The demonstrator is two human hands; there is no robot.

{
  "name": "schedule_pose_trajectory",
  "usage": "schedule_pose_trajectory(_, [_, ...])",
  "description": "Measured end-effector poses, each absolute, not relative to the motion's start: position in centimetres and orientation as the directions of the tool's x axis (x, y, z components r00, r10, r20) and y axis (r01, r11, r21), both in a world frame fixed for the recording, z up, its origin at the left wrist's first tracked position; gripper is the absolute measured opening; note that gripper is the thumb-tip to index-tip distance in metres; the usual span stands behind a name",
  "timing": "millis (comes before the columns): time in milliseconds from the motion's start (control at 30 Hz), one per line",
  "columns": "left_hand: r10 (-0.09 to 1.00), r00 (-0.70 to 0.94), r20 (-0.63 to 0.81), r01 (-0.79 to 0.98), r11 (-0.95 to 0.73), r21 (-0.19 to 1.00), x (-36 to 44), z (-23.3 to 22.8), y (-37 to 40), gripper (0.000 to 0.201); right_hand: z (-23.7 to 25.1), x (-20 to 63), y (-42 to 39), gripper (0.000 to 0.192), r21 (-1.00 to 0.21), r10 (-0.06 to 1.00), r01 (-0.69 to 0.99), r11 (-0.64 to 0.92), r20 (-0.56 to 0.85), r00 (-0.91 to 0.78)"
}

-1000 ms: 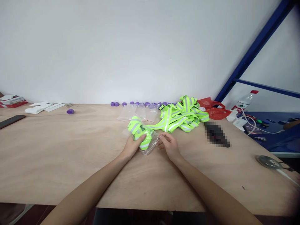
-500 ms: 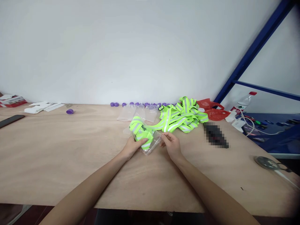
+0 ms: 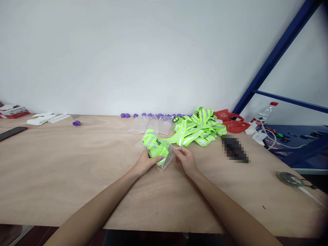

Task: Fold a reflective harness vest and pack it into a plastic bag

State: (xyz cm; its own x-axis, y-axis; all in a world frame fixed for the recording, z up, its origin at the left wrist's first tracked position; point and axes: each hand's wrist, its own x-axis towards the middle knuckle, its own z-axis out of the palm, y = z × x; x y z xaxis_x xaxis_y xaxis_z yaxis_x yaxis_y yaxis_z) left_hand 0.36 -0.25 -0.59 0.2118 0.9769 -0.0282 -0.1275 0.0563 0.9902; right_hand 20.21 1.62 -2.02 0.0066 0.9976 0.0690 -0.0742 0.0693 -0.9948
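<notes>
My left hand is closed around a folded neon-green reflective strap with silver stripes, its thumb pressed across the lower part. A clear plastic bag lies around at least the lower part of this bundle. At the bag's right edge, my right hand pinches the film between thumb and fingers. Behind both hands, a tangled heap of the same green straps rests on the table. One strap runs from the heap toward the bundle; where it ends is hidden. My left fingers are mostly out of sight beneath the bundle.
Flat translucent bags lie behind the bundle, with several purple rolls along the wall. To the right are a red plastic bag, a bottle, a blurred-out dark item and a blue frame. A phone lies far left.
My right hand has shifted slightly left, closer to the bundle, still pinching the bag. The left thumb sits a little lower and further right on the strap. The view has tilted slightly.
</notes>
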Motion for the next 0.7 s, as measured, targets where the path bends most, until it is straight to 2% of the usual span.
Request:
schedule_pose_trajectory(500, [0.973, 0.229, -0.023, -0.127, 0.053, 0.991, 0.27, -1.11, 0.06, 0.059, -2.25, 20.42, 1.81, 0.042, -0.993, 0.999, -0.112, 0.05, 0.05, 0.002])
schedule_pose_trajectory(700, [0.972, 0.234, 0.002, -0.121, 0.028, 0.992, 0.34, -0.88, -0.16, 0.052, -2.53, 20.45, 1.85, 0.042, -0.991, 0.998, -0.114, 0.065, 0.064, 0.01])
